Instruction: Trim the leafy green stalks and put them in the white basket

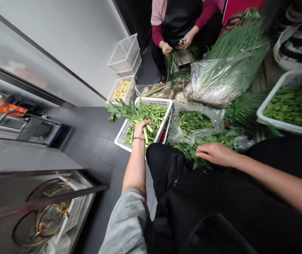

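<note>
My left hand (142, 129) is closed around a bunch of leafy green stalks (125, 112), their pale cut ends toward me and their leaves pointing away to the left. It is over a white slotted basket (126, 144) of cut green stems (154, 112). To the right of that basket is an open clear plastic bag (176, 123) with more greens (195, 120) inside. Loose leafy greens (221, 139) spread in front of the bag. Just above their near edge is my right hand (211, 153), its fingers curled together; whether anything is in them is hidden.
Opposite me, a person's hands (185, 40) handle thin green stalks. A bagged heap of long green stalks (225, 70) lies between us. A basket of potatoes (121, 90) stands beyond mine, and a tub of greens (288, 120) at right. A trolley (31, 128) is at left.
</note>
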`<state>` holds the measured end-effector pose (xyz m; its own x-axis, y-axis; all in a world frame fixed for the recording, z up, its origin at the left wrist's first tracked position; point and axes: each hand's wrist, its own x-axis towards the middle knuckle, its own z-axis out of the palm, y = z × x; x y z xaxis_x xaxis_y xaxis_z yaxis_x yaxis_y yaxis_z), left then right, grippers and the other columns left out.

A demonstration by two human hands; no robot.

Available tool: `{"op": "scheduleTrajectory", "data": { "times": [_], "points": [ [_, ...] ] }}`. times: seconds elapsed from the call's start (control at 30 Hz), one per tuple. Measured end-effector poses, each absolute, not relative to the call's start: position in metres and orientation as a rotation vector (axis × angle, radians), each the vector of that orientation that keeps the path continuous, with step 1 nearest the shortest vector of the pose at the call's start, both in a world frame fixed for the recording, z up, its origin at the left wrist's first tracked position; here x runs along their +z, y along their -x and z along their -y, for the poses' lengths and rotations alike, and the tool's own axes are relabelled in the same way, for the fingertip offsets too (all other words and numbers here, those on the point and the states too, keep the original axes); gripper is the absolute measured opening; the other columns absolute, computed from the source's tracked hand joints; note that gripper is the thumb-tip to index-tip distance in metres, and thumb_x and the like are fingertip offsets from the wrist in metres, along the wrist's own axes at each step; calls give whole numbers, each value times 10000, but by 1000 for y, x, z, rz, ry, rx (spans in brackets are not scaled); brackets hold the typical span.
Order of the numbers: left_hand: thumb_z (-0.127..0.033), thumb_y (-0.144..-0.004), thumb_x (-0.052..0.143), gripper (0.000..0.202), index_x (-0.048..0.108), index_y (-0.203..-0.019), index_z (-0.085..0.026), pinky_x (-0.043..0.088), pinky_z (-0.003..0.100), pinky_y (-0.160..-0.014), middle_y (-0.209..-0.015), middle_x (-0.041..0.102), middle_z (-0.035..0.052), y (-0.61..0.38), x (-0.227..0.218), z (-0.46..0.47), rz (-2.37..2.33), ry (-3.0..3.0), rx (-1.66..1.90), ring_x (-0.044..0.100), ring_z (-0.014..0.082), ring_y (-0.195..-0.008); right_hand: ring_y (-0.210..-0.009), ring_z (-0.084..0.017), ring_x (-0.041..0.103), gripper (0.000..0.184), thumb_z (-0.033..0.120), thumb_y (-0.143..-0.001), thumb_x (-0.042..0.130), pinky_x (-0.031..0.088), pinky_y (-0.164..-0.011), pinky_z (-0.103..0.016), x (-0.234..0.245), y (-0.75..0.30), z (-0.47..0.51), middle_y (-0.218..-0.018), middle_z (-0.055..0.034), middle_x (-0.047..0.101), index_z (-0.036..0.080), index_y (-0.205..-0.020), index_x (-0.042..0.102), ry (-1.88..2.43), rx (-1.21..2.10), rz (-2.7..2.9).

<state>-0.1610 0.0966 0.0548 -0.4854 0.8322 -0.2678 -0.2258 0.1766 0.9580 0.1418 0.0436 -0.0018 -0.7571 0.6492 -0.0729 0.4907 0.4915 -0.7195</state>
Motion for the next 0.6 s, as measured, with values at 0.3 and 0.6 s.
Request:
{"op": "scheduleTrajectory", "data": {
  "times": [0.3, 0.6],
  "points": [
    [-323, -530, 742, 390, 613, -846, -134, 449, 280, -515, -746, 651, 70, 44, 20, -1, -860, -594, 1088, 555, 126, -503, -346, -47, 336, 367, 512, -734, 637, 237, -367, -194, 39, -96, -73, -430, 72, 444, 174, -693, 499, 880, 1794, 1420],
    [-268, -566, 733, 219, 605, -639, -107, 424, 243, -491, -523, 557, 13, 24, 28, 7, -1036, -545, 1230, 518, 96, -465, -346, -80, 400, 363, 533, -762, 587, 312, -383, -215, 52, -135, -66, -398, 61, 471, 190, -665, 515, 1029, 1555, 1606]
  ]
}}
